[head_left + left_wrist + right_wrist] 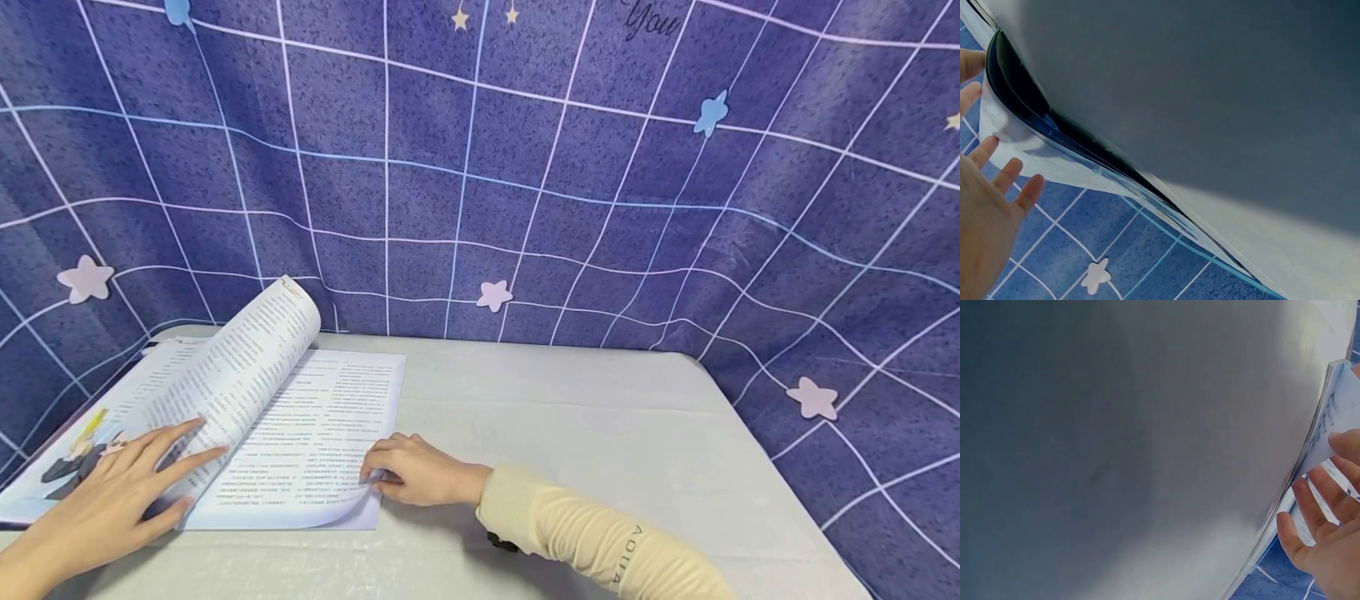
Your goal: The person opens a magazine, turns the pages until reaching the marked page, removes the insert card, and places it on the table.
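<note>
An open magazine point(341, 408) with printed text lies at the left of the table. One of its leaves point(251, 362) arches up and over toward the left page, where a cartoon figure point(71, 467) shows. My left hand point(112, 500) rests on the lower part of that leaf with fingers straight and spread; the left wrist view has the hand point(988, 212) beside the bulging pages. At the right edge, my right hand point(416, 471) pinches a page near its lower corner, which curls up. Thumb and fingers of this hand point(1329, 531) meet the page edge in the right wrist view.
A pale cloth covers the table point(585, 433), stretching right of the magazine. Behind and at the sides hangs a blue curtain point(420, 200) with grid lines and stars. A cream sleeve point(592, 533) covers the right forearm, with a dark strap piece point(501, 542) under the wrist.
</note>
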The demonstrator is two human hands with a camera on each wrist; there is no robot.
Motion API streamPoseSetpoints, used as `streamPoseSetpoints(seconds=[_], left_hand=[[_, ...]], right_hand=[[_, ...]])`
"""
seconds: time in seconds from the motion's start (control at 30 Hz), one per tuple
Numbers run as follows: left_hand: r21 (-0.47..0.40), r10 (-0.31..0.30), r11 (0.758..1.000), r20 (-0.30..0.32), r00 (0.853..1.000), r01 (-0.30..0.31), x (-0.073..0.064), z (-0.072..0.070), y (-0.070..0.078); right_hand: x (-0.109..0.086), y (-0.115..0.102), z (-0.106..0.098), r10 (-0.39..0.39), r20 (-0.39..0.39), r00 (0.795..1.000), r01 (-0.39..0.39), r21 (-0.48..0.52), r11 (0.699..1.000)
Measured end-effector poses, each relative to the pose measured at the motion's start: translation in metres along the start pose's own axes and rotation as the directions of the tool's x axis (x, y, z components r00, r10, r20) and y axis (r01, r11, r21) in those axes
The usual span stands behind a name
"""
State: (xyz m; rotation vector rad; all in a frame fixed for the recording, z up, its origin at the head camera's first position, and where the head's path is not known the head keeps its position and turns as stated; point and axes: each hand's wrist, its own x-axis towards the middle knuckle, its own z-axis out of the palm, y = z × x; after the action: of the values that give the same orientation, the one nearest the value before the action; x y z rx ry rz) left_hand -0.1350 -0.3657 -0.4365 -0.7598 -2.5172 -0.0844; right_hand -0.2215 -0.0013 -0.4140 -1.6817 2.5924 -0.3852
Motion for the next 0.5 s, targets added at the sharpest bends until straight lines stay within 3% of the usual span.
streamPoseSetpoints(seconds=[0.5], left_hand=[[0.013,0.003,1.0,-0.031,1.0,-0.003,-0.0021,0.0009,-0.0011]], right_hand=[[0.0015,0.0028,0.0004,0.004,-0.018,1.0,-0.004,0.009,1.0]])
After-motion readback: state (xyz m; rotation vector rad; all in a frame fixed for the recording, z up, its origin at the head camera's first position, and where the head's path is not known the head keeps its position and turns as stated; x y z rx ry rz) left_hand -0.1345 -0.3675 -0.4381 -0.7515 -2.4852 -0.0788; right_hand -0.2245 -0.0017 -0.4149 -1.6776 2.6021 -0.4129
